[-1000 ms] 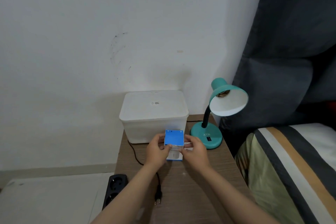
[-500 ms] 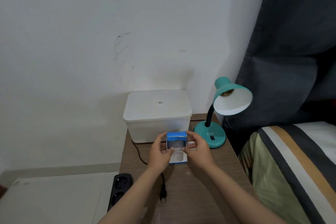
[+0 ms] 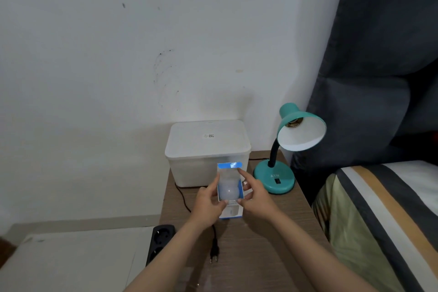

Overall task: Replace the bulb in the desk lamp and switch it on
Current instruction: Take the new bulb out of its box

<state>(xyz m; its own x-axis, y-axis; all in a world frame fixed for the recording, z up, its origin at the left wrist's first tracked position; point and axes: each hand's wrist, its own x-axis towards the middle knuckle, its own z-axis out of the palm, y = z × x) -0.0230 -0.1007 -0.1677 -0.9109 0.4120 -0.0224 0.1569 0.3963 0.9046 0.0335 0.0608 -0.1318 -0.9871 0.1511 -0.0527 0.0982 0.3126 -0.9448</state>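
Observation:
A blue and white bulb box (image 3: 231, 211) stands on the wooden bedside table (image 3: 256, 244), its top flap (image 3: 229, 165) folded up. Inside the open top I see the white dome of a bulb (image 3: 228, 191). My left hand (image 3: 208, 204) grips the box's left side. My right hand (image 3: 254, 193) holds the right side, its forefinger touching the raised flap. The teal desk lamp (image 3: 275, 179) stands to the right, unlit, its shade (image 3: 302, 133) tilted toward me with a bare socket (image 3: 294, 123) inside. Its black plug (image 3: 214, 252) lies loose on the table.
A white lidded plastic tub (image 3: 207, 152) sits at the table's back against the wall. A black power strip (image 3: 161, 242) lies off the table's left edge on a white surface. A striped bed (image 3: 379, 220) and a dark curtain (image 3: 379, 54) close in on the right.
The box's blue top flap has swung open and now stands upright, exposing the bulb. My right forefinger has moved up to the flap. The box stays in the same spot.

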